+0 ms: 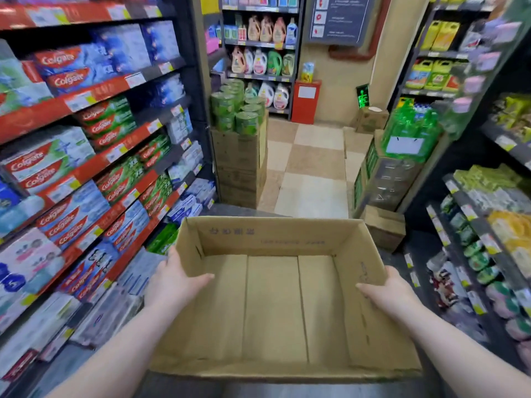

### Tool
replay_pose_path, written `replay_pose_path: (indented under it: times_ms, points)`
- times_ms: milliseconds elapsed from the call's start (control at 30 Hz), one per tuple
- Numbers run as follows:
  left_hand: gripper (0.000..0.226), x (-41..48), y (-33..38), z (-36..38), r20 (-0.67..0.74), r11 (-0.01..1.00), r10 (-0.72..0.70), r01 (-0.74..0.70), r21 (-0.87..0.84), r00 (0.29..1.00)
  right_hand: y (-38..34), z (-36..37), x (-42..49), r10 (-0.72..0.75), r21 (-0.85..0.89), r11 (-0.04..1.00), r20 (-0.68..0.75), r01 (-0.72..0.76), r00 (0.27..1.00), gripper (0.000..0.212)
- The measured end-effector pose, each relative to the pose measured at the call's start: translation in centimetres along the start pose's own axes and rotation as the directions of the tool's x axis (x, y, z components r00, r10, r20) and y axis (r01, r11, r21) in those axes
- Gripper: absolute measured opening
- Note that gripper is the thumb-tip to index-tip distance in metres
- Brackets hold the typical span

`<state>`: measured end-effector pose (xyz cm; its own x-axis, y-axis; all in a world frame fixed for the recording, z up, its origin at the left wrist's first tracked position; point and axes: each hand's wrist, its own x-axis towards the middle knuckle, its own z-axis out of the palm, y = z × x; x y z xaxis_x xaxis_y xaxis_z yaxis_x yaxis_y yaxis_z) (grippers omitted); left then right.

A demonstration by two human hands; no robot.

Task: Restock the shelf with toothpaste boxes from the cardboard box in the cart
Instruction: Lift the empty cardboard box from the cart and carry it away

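Observation:
An open brown cardboard box [273, 305] fills the lower middle of the head view, and its inside shows only bare cardboard. My left hand [172, 280] grips its left wall, thumb inside and fingers outside. On the opposite wall my right hand [388, 294] holds the same way. The shelf [86, 93] on my left has red price rails and rows of red, blue and green toothpaste boxes [66, 67]. A dark strip below the box may be the cart [258, 390]; I cannot tell.
Stacked cartons topped with green tins [238, 110] stand ahead at the shelf's end. A pack of green bottles [411, 133] on cartons and a small carton [385, 228] sit at the right. Shelves of packaged goods [494, 254] line the right. A tiled aisle [310, 173] runs forward.

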<state>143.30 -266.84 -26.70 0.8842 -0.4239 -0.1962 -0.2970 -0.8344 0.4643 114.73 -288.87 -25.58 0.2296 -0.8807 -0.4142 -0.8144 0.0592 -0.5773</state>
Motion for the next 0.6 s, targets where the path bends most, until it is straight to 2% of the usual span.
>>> replay_pose_path:
  times_ms: [267, 600]
  points:
    - [0.112, 14.5, 9.0, 2.7, 0.021, 1.0, -0.015, 0.015, 0.007, 1.0, -8.3, -1.8, 14.8, 0.018, -0.027, 0.999, 0.01, -0.017, 1.0, 0.055]
    - [0.112, 36.3, 20.2, 7.6, 0.088, 0.998, 0.044, -0.049, 0.049, 0.995, -18.0, -0.4, 34.6, 0.144, 0.114, 0.983, -0.013, -0.141, 0.99, 0.061]
